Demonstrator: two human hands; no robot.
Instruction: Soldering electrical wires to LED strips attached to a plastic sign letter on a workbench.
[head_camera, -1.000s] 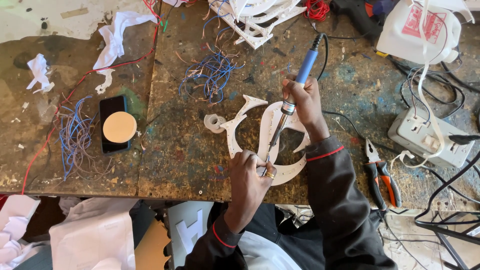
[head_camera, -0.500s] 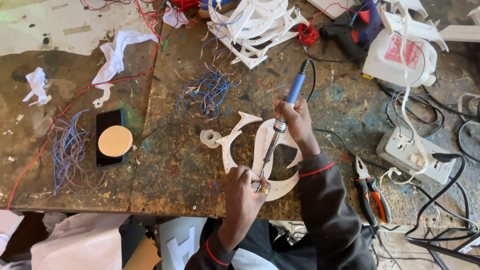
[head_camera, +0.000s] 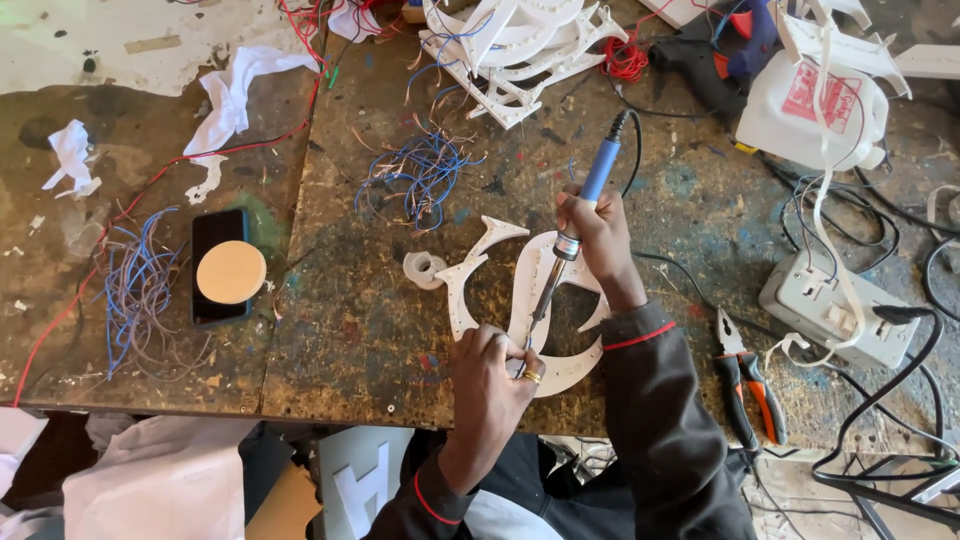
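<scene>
Overhead, we look down on a scarred wooden workbench (head_camera: 350, 330). Our right hand (head_camera: 598, 235) is wrapped tight around the blue-handled soldering iron (head_camera: 575, 235), held slanted, its tip angled down toward our left hand (head_camera: 490, 375). That left hand rests on the lower edge of the white curved cutout (head_camera: 470, 280), fingers curled and pinching something small at the iron's tip; what exactly is pinched we cannot tell. A ring shows on one finger. The cutout lies flat near the front edge of the bench, directly under both hands.

Around it: a tangle of blue wires (head_camera: 425, 175) just above the cutout, a second bundle of blue wires (head_camera: 135, 285) at far left. A black phone (head_camera: 218, 265) lies beside that bundle with a round tan disc (head_camera: 231, 272) on top of it. Orange-handled pliers (head_camera: 748, 385) sit right of our sleeve. A white power strip (head_camera: 835, 305) lies farther right with black cables plugged in. A pile of white cutouts (head_camera: 515, 45) sits at the top, with a white plastic jug (head_camera: 815, 105) top right.
</scene>
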